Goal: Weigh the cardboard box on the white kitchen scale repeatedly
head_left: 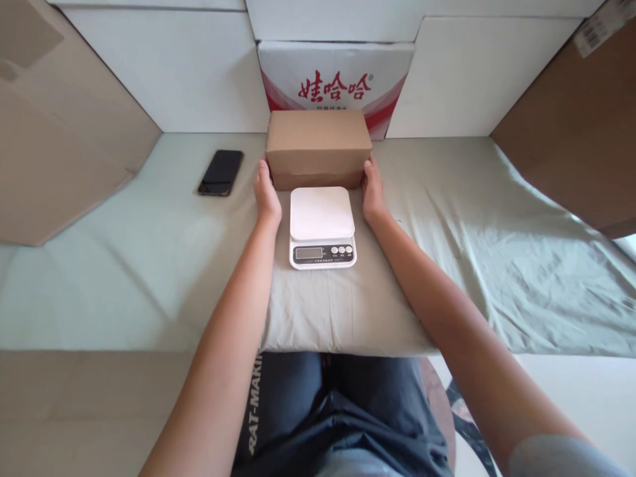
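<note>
A closed brown cardboard box [318,162] sits at the back of the cloth-covered surface, behind a white kitchen scale [322,215]. My left hand [267,192] presses against the box's left end, and my right hand [372,189] against its right end. Between them the two hands grip the box; most of the fingers are hidden along its sides. The scale lies flat between my forearms, its platform bare, its display blank and its round buttons facing me.
A black smartphone [221,172] lies left of the box. A white carton with red lettering [335,73] stands behind it. Large cardboard panels rise at the left [64,132] and right [576,119]. Pale green cloth [149,265] covers the surface, wrinkled at the right.
</note>
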`<state>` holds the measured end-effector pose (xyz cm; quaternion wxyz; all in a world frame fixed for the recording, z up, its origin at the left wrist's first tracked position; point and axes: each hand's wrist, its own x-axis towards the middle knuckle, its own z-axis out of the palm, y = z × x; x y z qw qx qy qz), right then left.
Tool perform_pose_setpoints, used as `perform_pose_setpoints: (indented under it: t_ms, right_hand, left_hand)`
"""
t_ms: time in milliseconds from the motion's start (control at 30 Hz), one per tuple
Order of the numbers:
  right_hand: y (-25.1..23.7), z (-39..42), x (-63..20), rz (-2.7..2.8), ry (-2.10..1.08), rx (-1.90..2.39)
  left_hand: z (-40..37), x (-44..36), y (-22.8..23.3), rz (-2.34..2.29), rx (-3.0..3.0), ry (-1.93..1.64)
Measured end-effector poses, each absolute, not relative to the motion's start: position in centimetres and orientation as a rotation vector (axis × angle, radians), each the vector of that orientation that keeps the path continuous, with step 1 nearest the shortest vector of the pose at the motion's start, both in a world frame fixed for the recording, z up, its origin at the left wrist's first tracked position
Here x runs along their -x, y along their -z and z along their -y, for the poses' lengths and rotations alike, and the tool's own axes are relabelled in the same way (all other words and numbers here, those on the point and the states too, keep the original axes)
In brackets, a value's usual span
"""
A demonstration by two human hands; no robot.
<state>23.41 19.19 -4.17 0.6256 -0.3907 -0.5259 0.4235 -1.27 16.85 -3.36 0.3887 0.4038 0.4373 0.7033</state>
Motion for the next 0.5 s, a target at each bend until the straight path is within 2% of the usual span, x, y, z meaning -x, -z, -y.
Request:
perform_pose_setpoints:
  t_ms: [333, 500]
  right_hand:
    - [3.7, -18.8, -22.7, 1.155, -1.014, 0.812]
    - [0.7, -17.7, -22.6, 1.27, -0.896, 0.783]
  left_hand:
    - [-16.8, 0.9, 3.6, -1.139, -1.05, -1.792]
    - [-16.4, 1.4, 2.5, -1.017, -1.213, -1.91]
